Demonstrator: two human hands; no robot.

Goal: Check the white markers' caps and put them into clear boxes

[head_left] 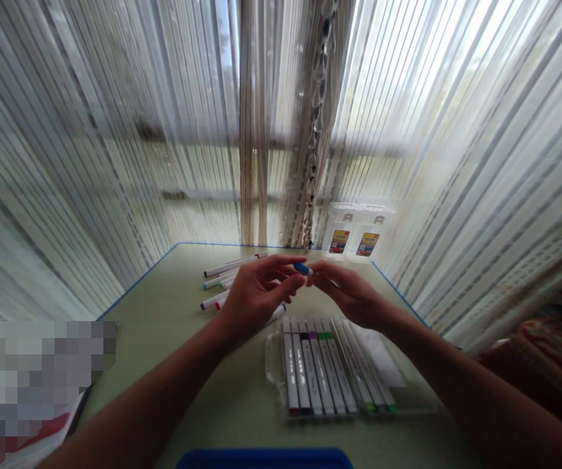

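A marker with a blue cap is held above the table between my two hands. The index finger and thumb of my left hand close around its blue end. My right hand pinches the white part beside the cap, and its fingers hide most of the barrel. Below the hands lies an open clear plastic case with several white markers lined up in it. Loose markers with coloured ends lie behind and beside my left hand, which partly covers them.
Two clear cases with labels stand upright at the table's far right. A blue edge of an object shows at the bottom. String curtains hang behind the pale green table. The lower left is pixelated.
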